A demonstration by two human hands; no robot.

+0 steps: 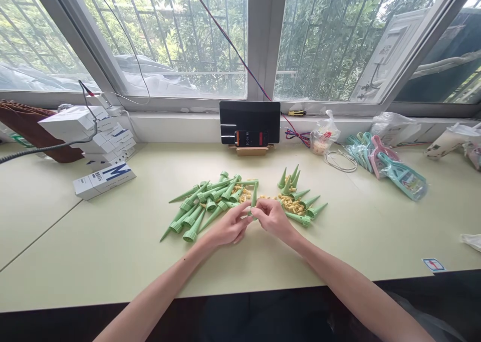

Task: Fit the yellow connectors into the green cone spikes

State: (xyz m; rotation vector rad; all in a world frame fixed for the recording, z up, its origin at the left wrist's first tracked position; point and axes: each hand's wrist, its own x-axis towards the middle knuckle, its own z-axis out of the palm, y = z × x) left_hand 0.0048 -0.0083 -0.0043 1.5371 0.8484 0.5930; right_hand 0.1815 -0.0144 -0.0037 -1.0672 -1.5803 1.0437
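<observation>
One green, tapered plastic spike [254, 193] points upward; we pinch its lower end with left hand [228, 226] and right hand [275, 220], between the left spike pile [196, 224] and right spike pile [298, 218].

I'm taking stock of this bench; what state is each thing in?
Green spike: upright, held by left hand and right hand
Left-side spikes: lying jumbled
Right-side spikes: some standing, others lying
Yellow pegs: loose, heaped
Phone: propped up, screen lit
Tablet-like panel: propped up, dark
Box with blue M: closed, lying down
Teal scoop: wrapped in clear plastic
</observation>
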